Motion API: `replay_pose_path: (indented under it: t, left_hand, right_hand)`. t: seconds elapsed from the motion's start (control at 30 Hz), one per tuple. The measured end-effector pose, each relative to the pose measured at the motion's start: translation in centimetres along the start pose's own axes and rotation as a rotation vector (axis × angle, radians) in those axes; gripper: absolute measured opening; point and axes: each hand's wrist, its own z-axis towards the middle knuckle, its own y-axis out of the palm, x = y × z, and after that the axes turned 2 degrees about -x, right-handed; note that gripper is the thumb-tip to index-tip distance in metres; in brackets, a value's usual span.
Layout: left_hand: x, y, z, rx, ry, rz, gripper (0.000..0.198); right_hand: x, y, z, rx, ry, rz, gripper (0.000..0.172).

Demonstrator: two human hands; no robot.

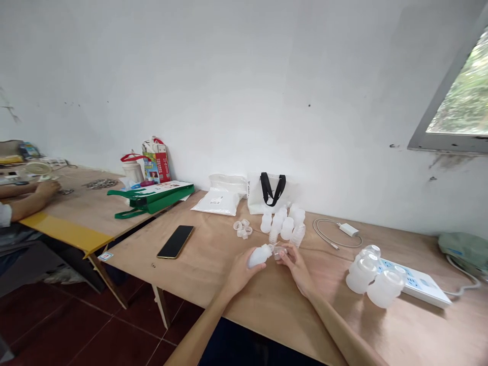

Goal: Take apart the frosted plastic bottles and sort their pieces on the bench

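Note:
My left hand (pixel 240 272) is shut around a white plastic bottle (pixel 259 255), which lies tilted with its neck pointing right. My right hand (pixel 295 267) pinches a small clear plastic cap (pixel 280 252) against the bottle's neck. Behind the hands stands a cluster of several translucent small bottles (pixel 280 226). Several clear plastic rings (pixel 243 229) lie to their left. Both hands rest over a plywood table (pixel 221 269).
To the right, several large translucent bottles (pixel 375 277) stand against a white power strip (pixel 415 282). A black smartphone (pixel 175 241), a white charger (pixel 348 230), a white bag (pixel 217 202) and a black-handled tote (pixel 269 192) share the table. A co-worker's hand (pixel 48 189) rests on the adjoining table.

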Motion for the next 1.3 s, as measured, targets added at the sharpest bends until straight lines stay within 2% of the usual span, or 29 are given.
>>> replay_pose_path:
  t: [0.07,0.17,0.4,0.63,0.83,1.0,1.17,1.3]
  left_hand:
    - [-0.5,-1.0,0.1,-0.035,0.012,0.019,0.050]
    - [-1.0,-1.8,0.2,-0.099,0.033,0.026,0.053]
    - [-1.2,-0.9,0.3,-0.129,0.041,0.100,0.056]
    - [-1.2,-1.1,0.3,-0.148,0.020,0.044,0.054]
    - [-0.8,-1.2,0.2,-0.184,-0.003,0.008,0.057]
    - [-0.1,-1.1,-0.1,-0.237,-0.008,-0.018,0.049]
    - [0.0,-0.8,-0.2,-0.169,-0.003,0.053,0.050]
    - [0.2,-0.6,-0.1,-0.172,0.017,0.121,0.044]
  right_hand:
    - [0.3,-0.3,0.7,0.044,0.033,0.096,0.042]
    - [0.2,-0.4,1.4,0.019,0.044,0.154,0.044]
    - [-1.1,-0.1,0.5,-0.190,0.063,0.100,0.046]
    - [-1.9,-0.7,0.0,-0.307,0.083,0.008,0.044]
    - [-1.5,-1.1,0.2,-0.325,0.048,-0.078,0.043]
    - [-1.7,-1.2,0.4,-0.292,0.074,-0.113,0.049]
    - [-2.0,-1.3,0.2,-0.308,0.068,-0.153,0.045]
    - [-2.0,-1.2,0.2,-0.350,0.057,-0.209,0.040]
